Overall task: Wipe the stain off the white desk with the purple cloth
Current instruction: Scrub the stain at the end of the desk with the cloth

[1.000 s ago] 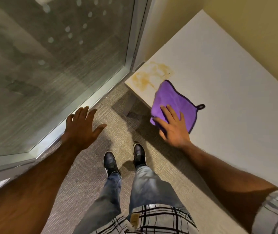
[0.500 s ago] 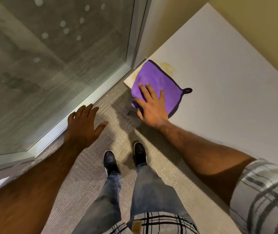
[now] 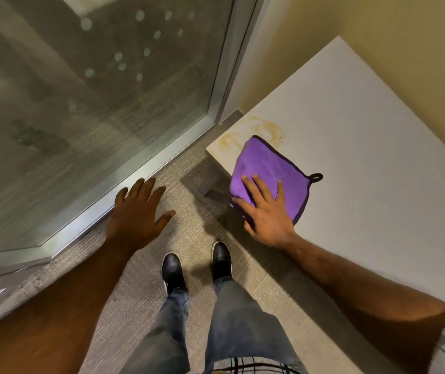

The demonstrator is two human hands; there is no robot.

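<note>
The purple cloth (image 3: 267, 168), dark-edged with a small hanging loop, lies flat on the near left corner of the white desk (image 3: 364, 147). My right hand (image 3: 266, 211) presses flat on the cloth's near part, fingers spread, and holds it against the desk. A faint yellow-brown stain (image 3: 253, 130) shows on the desk just beyond the cloth, part of it under the cloth's far tip. My left hand (image 3: 137, 214) hovers over the carpet to the left, fingers apart and holding nothing.
A glass wall with a metal frame (image 3: 145, 168) runs along the left. A yellow wall (image 3: 378, 31) backs the desk. My two black shoes (image 3: 197, 265) stand on grey carpet by the desk's front edge.
My right hand has pulled the cloth back toward me from the desk corner, uncovering the stain, which looks fainter than a second ago. My left hand has barely moved.
</note>
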